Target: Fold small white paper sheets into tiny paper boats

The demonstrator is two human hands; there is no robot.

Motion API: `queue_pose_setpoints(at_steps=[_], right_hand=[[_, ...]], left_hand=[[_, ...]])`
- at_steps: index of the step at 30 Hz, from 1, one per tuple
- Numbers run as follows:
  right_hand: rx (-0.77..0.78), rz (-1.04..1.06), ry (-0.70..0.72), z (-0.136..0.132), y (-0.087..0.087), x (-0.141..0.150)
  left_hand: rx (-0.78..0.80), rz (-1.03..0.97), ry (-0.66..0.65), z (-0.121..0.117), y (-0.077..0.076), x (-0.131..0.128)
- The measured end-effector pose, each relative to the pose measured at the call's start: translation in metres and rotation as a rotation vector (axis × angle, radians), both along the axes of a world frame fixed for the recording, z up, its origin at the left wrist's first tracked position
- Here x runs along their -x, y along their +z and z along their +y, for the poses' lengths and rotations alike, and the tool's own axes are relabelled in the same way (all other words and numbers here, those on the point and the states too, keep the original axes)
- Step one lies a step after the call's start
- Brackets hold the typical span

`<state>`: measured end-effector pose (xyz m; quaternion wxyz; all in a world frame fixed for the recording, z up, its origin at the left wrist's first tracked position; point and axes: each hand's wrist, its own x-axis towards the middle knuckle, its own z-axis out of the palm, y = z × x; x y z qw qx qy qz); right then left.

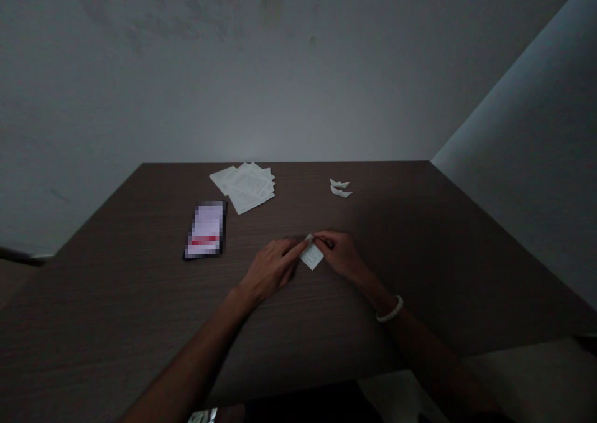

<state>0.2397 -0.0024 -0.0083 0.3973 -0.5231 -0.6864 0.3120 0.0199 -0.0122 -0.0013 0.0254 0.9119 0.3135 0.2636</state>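
A small slip of printed white paper [311, 255] lies on the dark wood-grain table [396, 224], its upper end raised and partly folded. My left hand [273, 267] pinches that upper end from the left. My right hand [340, 252] pinches it from the right, fingertips meeting the left hand's above the slip. The fingers hide the top of the paper. A white beaded bracelet [390, 309] circles my right wrist.
Beyond my hands lie a loose pile of printed paper sheets [245, 186] and two small folded paper boats [340, 188]. A smartphone [205, 230] with a lit, pixelated screen lies to the left. Walls bound the table's far side and right.
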Motion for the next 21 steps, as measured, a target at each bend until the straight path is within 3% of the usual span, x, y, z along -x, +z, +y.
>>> queue_pose_setpoints(at_steps=[4, 8, 12, 15, 21], right_hand=[[-0.124, -0.115, 0.033, 0.003, 0.000, -0.004], [-0.155, -0.186, 0.056, 0.004, -0.001, -0.005], [-0.249, -0.238, -0.040, 0.002, 0.002, -0.003], [-0.326, -0.267, -0.070, -0.001, 0.005, -0.003], [-0.335, -0.322, 0.040, -0.005, 0.006, -0.003]], left_hand=[[-0.060, 0.046, -0.031, 0.002, -0.005, 0.002], [-0.108, 0.075, -0.025, 0.002, -0.006, 0.003], [-0.135, 0.172, -0.006, -0.001, 0.001, 0.000], [-0.105, 0.177, 0.004, -0.001, 0.005, -0.003], [0.032, 0.065, -0.024, 0.001, 0.000, -0.002]])
